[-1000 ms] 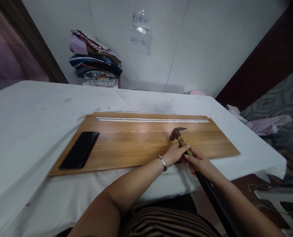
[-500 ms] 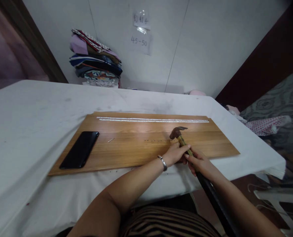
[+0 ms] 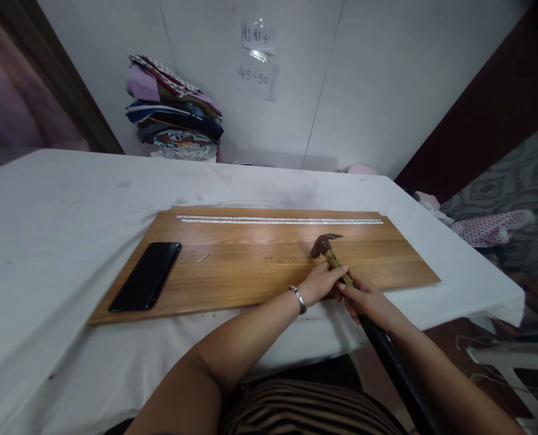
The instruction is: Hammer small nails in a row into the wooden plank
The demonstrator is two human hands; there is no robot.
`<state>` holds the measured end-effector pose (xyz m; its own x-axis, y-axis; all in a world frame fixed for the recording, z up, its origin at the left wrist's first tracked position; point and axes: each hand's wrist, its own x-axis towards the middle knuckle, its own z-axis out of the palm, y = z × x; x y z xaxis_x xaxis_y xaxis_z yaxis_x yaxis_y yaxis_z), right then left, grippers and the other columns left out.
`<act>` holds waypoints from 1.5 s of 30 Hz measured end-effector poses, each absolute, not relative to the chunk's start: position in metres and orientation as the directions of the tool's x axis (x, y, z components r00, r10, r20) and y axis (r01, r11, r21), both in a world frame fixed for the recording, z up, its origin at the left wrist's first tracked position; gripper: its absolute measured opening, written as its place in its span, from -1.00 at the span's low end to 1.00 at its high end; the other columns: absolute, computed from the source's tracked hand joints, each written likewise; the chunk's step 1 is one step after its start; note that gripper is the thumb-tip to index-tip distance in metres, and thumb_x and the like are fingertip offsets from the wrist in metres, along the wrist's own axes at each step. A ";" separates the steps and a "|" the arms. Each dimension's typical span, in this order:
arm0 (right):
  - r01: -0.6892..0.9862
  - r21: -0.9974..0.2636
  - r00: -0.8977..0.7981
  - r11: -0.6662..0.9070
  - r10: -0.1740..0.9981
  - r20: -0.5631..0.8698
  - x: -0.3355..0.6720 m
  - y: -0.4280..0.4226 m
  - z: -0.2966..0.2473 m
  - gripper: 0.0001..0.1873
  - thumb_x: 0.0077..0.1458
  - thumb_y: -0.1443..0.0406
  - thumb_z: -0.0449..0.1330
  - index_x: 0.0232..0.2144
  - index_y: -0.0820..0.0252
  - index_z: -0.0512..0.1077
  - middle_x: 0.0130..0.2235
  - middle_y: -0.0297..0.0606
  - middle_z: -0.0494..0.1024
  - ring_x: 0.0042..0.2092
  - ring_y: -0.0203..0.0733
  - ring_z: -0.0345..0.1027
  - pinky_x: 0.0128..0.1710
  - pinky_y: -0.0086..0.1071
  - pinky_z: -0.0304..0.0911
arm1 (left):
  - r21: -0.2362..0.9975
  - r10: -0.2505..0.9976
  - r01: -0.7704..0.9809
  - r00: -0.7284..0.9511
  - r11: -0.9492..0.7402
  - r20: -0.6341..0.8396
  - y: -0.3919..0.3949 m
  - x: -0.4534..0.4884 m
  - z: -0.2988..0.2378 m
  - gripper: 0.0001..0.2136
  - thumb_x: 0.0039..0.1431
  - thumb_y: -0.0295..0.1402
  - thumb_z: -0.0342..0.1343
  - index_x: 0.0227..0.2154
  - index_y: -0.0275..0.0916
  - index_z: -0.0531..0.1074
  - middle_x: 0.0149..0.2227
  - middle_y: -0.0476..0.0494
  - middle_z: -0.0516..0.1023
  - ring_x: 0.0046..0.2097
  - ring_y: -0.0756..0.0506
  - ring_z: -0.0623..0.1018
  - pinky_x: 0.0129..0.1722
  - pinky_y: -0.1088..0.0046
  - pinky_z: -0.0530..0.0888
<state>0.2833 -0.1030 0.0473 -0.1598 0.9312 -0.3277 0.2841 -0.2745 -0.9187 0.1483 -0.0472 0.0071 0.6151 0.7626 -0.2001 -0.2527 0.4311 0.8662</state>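
Observation:
A claw hammer (image 3: 324, 246) rests its rusty head on a long wooden board (image 3: 233, 272), at the right end of a short row of nail heads (image 3: 287, 259). My right hand (image 3: 364, 296) is wrapped round the hammer's handle near the board's front edge. My left hand (image 3: 322, 281), with a silver bracelet at the wrist, also grips the handle just ahead of the right hand. A loose nail (image 3: 203, 258) lies on the board to the left.
A black phone (image 3: 146, 283) lies on the board's left end, and a white measuring strip (image 3: 278, 220) runs along its far edge. The white-clothed table (image 3: 46, 223) holds a stack of folded fabrics (image 3: 173, 115) against the back wall. Cloth lies on the floor at right.
The hammer head dipped very slightly back onto the row of nails. Both hands stay in place on the handle.

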 end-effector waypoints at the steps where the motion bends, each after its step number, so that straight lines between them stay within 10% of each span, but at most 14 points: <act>1: 0.280 -0.919 -0.158 -0.276 0.931 -0.328 0.283 -0.103 0.047 -0.58 0.11 0.02 0.25 -0.11 0.12 0.34 -0.43 -0.44 0.46 -0.67 -0.40 0.17 -0.72 -0.45 0.08 | 0.866 0.762 -0.256 0.617 0.431 -0.197 -0.047 0.148 0.007 -0.61 0.18 -0.01 0.21 -0.44 -0.26 0.32 -0.61 0.01 0.42 -0.66 0.06 0.39 -0.64 0.57 0.30; 45: 0.262 -0.923 -0.138 -0.280 0.936 -0.323 0.288 -0.105 0.035 -0.52 0.15 -0.01 0.24 0.02 0.10 0.36 -0.42 -0.38 0.49 -0.66 -0.37 0.19 -0.71 -0.44 0.10 | 0.858 0.754 -0.210 0.601 0.469 -0.265 -0.048 0.148 0.010 -0.71 0.28 -0.17 0.14 -0.46 -0.25 0.32 -0.63 0.02 0.39 -0.66 0.05 0.37 -0.61 0.54 0.29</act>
<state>0.2884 -0.1048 0.0353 -0.1379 0.9362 -0.3234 0.2623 -0.2803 -0.9234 0.1482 -0.0484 0.0096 0.6013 0.7538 -0.2649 -0.2103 0.4692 0.8577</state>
